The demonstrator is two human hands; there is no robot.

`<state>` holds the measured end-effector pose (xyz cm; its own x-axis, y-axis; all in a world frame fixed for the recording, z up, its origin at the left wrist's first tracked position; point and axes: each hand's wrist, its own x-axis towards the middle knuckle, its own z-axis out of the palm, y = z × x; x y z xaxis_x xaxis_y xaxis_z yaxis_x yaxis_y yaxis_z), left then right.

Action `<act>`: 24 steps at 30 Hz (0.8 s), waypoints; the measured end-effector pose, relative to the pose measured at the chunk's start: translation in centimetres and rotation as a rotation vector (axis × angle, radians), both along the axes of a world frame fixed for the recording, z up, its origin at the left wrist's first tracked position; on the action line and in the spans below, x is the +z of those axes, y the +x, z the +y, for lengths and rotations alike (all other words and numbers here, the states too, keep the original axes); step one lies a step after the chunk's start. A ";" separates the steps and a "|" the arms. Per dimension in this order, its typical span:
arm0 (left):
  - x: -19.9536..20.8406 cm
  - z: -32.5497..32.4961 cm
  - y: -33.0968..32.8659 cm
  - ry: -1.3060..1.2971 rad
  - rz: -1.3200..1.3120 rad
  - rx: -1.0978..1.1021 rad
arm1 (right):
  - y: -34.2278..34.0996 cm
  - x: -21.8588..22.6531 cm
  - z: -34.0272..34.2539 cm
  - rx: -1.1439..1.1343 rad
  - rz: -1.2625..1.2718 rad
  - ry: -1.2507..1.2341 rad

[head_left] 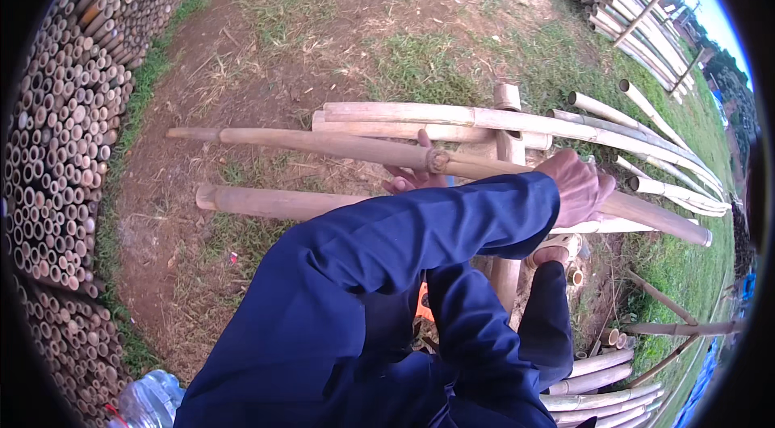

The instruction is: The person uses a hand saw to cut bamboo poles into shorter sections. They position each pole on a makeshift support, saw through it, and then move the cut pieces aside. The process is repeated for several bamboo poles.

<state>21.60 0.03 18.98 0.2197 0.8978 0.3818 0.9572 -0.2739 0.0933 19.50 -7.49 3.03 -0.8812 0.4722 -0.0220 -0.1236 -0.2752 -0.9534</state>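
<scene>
A long bamboo pole (323, 142) slants across in front of me, its thin end at the left and its other end at the right. My arms are crossed. My left hand (575, 186) reaches over to the right and is closed around the pole from above. Farther left along it, my right hand (413, 175) holds the pole from below, thumb up on the far side, close to a knobby node (437, 160). The left sleeve hides part of the right hand and forearm. Beyond the pole, pale bamboo lengths (395, 114) rest across a bamboo post support (508, 146).
Another bamboo pole (274, 202) lies nearer me. Stacked bamboo (64, 146) lines the left side. Several poles (638, 117) fan out at the right; cut lengths (593, 379) lie lower right. A clear plastic bottle (153, 397) sits lower left, and something orange (424, 303) shows beneath my arms.
</scene>
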 end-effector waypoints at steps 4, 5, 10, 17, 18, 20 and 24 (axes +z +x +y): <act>1.3 -2.3 -1.0 0.054 -0.087 -0.013 | -2.7 1.8 -0.9 -0.054 0.084 -0.169; 1.0 -3.2 -2.0 0.217 -0.104 -0.058 | -1.7 2.1 0.2 -0.126 0.101 -0.196; -1.2 -13.8 -15.5 -0.007 -0.289 0.221 | 3.2 3.8 4.7 -0.633 0.183 -0.319; -17.6 -28.9 -26.6 -0.364 -0.047 0.706 | 13.8 0.3 11.6 -0.874 0.150 -0.297; -19.1 -30.0 -26.4 -0.375 -0.079 0.763 | 15.4 -0.5 12.8 -0.897 0.123 -0.316; -21.1 -29.7 -26.1 -0.197 -0.114 0.592 | 20.8 -2.1 16.6 -0.762 0.196 -0.299; -22.1 -27.6 -24.3 -0.062 -0.057 0.537 | 25.0 -0.5 19.8 -1.006 -0.010 -0.266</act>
<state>-2.72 -27.52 -3.07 -0.2955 0.8994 0.3221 0.9540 0.2600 0.1492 44.53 12.31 2.57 -0.0827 0.9676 -0.2385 -0.4051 -0.2513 -0.8791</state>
